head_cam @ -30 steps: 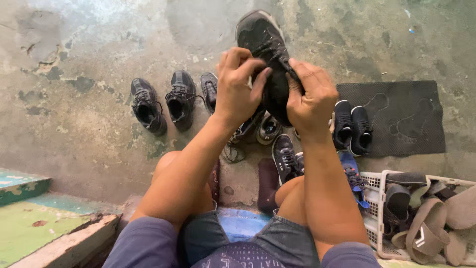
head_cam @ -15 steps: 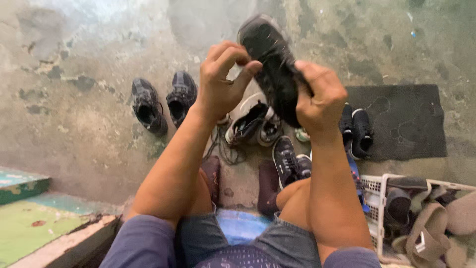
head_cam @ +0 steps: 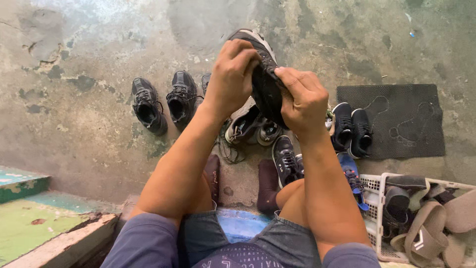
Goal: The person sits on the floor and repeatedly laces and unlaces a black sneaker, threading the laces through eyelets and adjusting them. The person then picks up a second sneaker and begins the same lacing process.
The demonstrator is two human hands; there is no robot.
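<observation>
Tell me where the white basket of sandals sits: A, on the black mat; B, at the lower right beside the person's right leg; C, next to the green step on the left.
B: the basket sits at lower right, below the mat.

Single head-worn camera, looking steeply down and forward over the seated person's lap, close on both raised hands at centre, concrete floor (head_cam: 89, 124) filling the far field, mat (head_cam: 396, 119) at 2 o'clock, basket (head_cam: 377, 193) at 4 o'clock, step (head_cam: 44, 223) at 8 o'clock

Bare forearms, greyish-blue short sleeves, blue denim shorts, dark maroon socks on both feet.
</observation>
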